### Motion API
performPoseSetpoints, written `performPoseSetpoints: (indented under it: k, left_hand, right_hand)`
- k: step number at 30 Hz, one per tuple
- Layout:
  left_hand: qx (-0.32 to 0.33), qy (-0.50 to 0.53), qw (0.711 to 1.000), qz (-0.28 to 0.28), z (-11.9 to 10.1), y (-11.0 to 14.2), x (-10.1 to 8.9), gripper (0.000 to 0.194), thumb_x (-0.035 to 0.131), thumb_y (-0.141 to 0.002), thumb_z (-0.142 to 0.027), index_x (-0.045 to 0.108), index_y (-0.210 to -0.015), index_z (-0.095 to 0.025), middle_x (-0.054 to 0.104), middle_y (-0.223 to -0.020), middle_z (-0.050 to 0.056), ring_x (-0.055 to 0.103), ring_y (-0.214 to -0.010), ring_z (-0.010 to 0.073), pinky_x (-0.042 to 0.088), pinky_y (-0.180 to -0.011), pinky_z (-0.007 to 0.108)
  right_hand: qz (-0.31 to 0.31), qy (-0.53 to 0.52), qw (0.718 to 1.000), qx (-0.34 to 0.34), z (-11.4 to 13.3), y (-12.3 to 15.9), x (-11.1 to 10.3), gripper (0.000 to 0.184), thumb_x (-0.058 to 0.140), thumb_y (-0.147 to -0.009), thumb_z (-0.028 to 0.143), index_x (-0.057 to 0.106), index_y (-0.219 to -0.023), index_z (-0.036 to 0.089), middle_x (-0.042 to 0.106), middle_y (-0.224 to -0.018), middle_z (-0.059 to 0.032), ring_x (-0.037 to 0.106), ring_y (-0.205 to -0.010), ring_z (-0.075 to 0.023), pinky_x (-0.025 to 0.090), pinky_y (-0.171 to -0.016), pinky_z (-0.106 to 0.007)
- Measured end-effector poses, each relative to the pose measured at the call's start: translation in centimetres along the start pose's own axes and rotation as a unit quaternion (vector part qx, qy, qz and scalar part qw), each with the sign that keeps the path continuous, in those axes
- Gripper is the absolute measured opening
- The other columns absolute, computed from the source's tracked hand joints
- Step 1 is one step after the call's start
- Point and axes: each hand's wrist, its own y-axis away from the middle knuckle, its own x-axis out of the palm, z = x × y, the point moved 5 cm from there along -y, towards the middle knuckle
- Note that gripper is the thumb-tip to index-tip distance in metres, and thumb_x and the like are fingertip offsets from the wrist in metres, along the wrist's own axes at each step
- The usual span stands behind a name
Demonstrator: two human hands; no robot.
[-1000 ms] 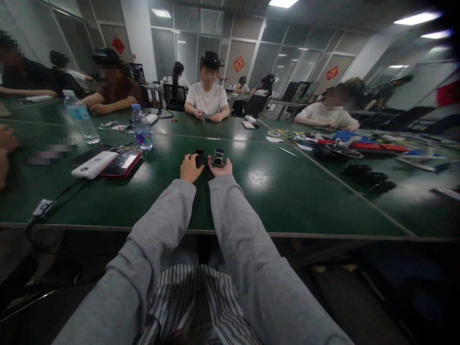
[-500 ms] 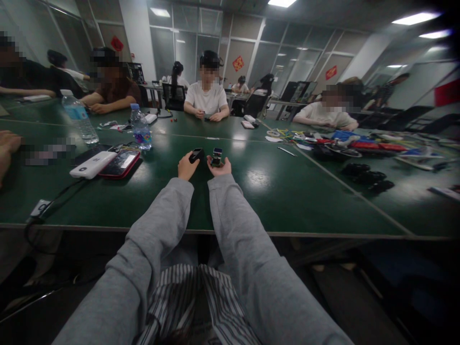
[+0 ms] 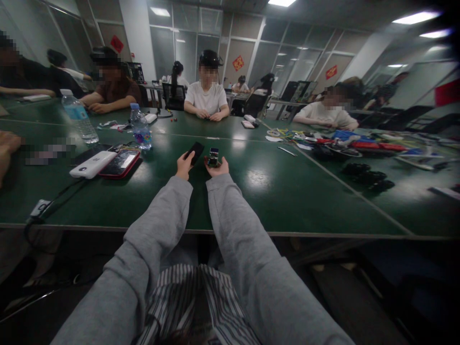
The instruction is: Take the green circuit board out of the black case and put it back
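My left hand (image 3: 184, 166) is closed around a black case-like piece (image 3: 196, 153), its thumb lying along the near face. That piece is tilted, and what its far side looks like is hidden. Beside it, my right hand (image 3: 220, 168), palm up, cradles a small electronic device (image 3: 213, 156) with a dark, screen-like top and exposed parts that resemble a circuit board. The fingers curl around the device's lower end. Both hands are over the green table (image 3: 230, 206), a short gap apart.
To the left are a white power bank (image 3: 92, 164) with a cable, a red-edged phone (image 3: 120, 164) and two water bottles (image 3: 141, 128). At right lie tangled cables (image 3: 287, 135) and black objects (image 3: 368, 177). Several people sit around; one person (image 3: 206, 98) faces me.
My left hand has turned the black piece from upright over the fingers to a flatter, tilted pose showing its long face. My right hand has shifted slightly left with the device.
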Motion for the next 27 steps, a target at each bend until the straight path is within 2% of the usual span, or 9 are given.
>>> performPoseSetpoints:
  k: [4, 12, 20, 23, 27]
  left_hand:
    - [-0.035, 0.052, 0.998, -0.016, 0.2, -0.1, -0.1, 0.025, 0.075, -0.085, -0.029, 0.068, -0.107, -0.017, 0.071, -0.099, 0.007, 0.071, -0.085, 0.0152, 0.060, -0.078, 0.030]
    - [-0.046, 0.075, 0.996, -0.025, 0.1, 0.1, -0.2, 0.020, 0.073, -0.087, -0.029, 0.067, -0.102, -0.017, 0.072, -0.099, 0.007, 0.071, -0.087, 0.0155, 0.060, -0.079, 0.029]
    - [-0.047, 0.067, 0.996, -0.038, -0.1, 0.3, -0.2, 0.024, 0.073, -0.088, -0.033, 0.067, -0.105, -0.017, 0.071, -0.099, 0.008, 0.071, -0.084, 0.0157, 0.060, -0.077, 0.029]
    - [-0.004, 0.010, 0.999, -0.035, -0.2, 0.2, -0.2, 0.034, 0.075, -0.086, -0.039, 0.068, -0.111, -0.019, 0.073, -0.104, 0.009, 0.072, -0.095, 0.0194, 0.060, -0.083, 0.033]
    - [0.118, -0.150, 0.981, -0.025, -0.9, 0.1, 0.0, 0.041, 0.074, -0.087, -0.037, 0.068, -0.123, -0.019, 0.069, -0.130, 0.012, 0.063, -0.124, 0.0229, 0.049, -0.107, 0.038]
  right_hand:
    - [0.007, 0.008, 1.000, 0.016, -0.8, 0.2, 0.4, 0.038, 0.032, -0.105, 0.047, 0.055, -0.104, 0.016, 0.067, -0.090, -0.0075, 0.070, -0.075, -0.0177, 0.061, -0.059, -0.030]
    - [-0.004, 0.020, 0.999, 0.030, -2.1, 0.4, 0.8, 0.037, 0.033, -0.104, 0.049, 0.054, -0.105, 0.018, 0.067, -0.087, -0.0052, 0.070, -0.079, -0.0203, 0.064, -0.072, -0.043]
    - [-0.009, 0.022, 0.999, 0.024, -2.1, 0.3, 0.6, 0.037, 0.032, -0.104, 0.049, 0.053, -0.102, 0.019, 0.065, -0.086, -0.0038, 0.068, -0.072, -0.0176, 0.063, -0.063, -0.036]
    - [-0.015, 0.022, 0.999, 0.022, -2.0, 0.5, 0.6, 0.036, 0.034, -0.104, 0.049, 0.054, -0.100, 0.019, 0.065, -0.086, -0.0038, 0.068, -0.072, -0.0173, 0.064, -0.066, -0.037]
    - [-0.015, 0.035, 0.999, 0.021, -2.0, 0.5, 0.8, 0.038, 0.033, -0.104, 0.049, 0.055, -0.098, 0.019, 0.065, -0.081, -0.0025, 0.069, -0.077, -0.0185, 0.064, -0.072, -0.041]
